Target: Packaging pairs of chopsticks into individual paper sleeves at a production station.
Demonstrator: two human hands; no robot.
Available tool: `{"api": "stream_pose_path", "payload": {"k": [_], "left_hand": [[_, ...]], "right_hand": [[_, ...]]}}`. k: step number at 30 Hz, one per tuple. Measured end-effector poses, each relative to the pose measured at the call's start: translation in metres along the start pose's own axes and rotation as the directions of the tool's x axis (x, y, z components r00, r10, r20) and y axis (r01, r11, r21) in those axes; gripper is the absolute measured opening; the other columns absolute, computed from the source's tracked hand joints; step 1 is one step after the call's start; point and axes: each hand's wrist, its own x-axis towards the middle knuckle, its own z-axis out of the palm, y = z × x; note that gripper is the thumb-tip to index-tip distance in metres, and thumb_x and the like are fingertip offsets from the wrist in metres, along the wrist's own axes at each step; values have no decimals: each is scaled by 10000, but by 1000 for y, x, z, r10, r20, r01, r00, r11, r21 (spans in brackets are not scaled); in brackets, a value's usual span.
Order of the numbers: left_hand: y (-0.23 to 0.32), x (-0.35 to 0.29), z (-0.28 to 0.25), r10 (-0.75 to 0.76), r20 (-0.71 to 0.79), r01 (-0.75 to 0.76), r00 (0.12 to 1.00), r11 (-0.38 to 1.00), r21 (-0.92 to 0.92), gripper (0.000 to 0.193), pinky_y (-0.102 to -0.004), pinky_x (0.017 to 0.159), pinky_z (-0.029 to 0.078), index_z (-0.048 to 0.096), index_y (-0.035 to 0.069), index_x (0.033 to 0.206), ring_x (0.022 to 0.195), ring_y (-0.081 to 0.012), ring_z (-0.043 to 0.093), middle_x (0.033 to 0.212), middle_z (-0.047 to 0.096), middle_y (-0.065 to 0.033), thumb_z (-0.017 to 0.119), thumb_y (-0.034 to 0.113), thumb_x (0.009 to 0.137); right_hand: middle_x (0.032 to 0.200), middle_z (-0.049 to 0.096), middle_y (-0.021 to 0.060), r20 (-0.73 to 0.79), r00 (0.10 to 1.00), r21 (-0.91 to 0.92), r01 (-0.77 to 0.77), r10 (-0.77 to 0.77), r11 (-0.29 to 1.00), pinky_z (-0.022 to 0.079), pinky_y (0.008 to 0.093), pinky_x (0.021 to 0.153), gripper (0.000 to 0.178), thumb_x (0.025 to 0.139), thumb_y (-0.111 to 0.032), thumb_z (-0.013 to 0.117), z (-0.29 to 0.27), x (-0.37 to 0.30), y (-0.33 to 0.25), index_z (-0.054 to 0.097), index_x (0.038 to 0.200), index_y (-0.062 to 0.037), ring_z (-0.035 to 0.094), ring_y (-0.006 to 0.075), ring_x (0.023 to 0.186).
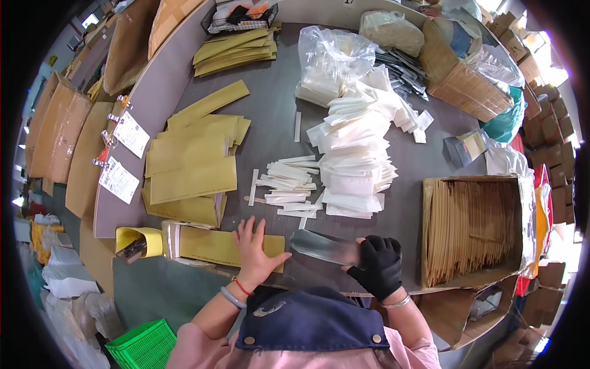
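Note:
My left hand is bare, its fingers spread over a flat brown kraft envelope at the table's near edge. On my right hand is a black fingerless glove. Between its thumb and fingers is the right end of a grey, see-through plastic sleeve, blurred by motion. What the sleeve contains, if anything, I cannot make out. Beyond my hands lie a pile of narrow white paper strips and a long heap of folded white papers. Several more kraft envelopes overlap at the left.
A carton packed with upright brown envelopes stands at right. A yellow holder sits at the left edge, near papers clipped to the partition. A clear plastic bag and a large carton stand farther back. A green crate is below.

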Motion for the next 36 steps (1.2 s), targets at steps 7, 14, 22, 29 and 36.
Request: {"api": "stream_pose_path", "payload": {"k": [7,14,22,29,36], "left_hand": [[-6,0,3,-59,3,59,998,993,-101,1002,-590,1157,167,444,-6,1403,1414,-417,282,1489,365,-221,906,398,610],[4,35,-5,172,0,-170,985,973,-156,602,-496,1065,361,622,44,1225,1247,-386,468,1338,525,-182,854,228,702],[7,94,19,438,24,-439,899,897,46,54,-410,804,429,701,106,807,901,-255,553,872,582,-32,730,146,786],[62,113,37,439,-182,-473,880,847,-242,87,-410,802,474,660,40,828,912,-292,572,954,584,-85,730,39,777],[90,138,62,429,-276,-499,860,820,-281,107,-406,834,499,651,17,844,967,-327,584,1064,591,-128,725,-6,771]], "right_hand": [[1020,606,97,142,983,63,109,-117,992,389,445,918,605,640,-427,825,20,0,0,624,1109,-101,576,310,971],[1117,617,99,-16,968,228,249,-252,941,383,477,941,541,699,-383,812,72,24,-34,630,1129,-111,576,298,1053],[1078,640,122,-409,752,149,-504,517,851,482,385,905,337,809,-138,769,-1,-47,113,628,1098,-38,610,284,1029],[1155,621,208,-386,518,-92,-845,763,527,481,439,918,335,841,-185,632,-39,-111,207,632,1123,-3,594,382,1076],[1077,631,235,-405,539,-129,-833,739,537,473,476,892,318,860,-227,576,-34,-105,202,643,1058,14,591,423,1028]]}}
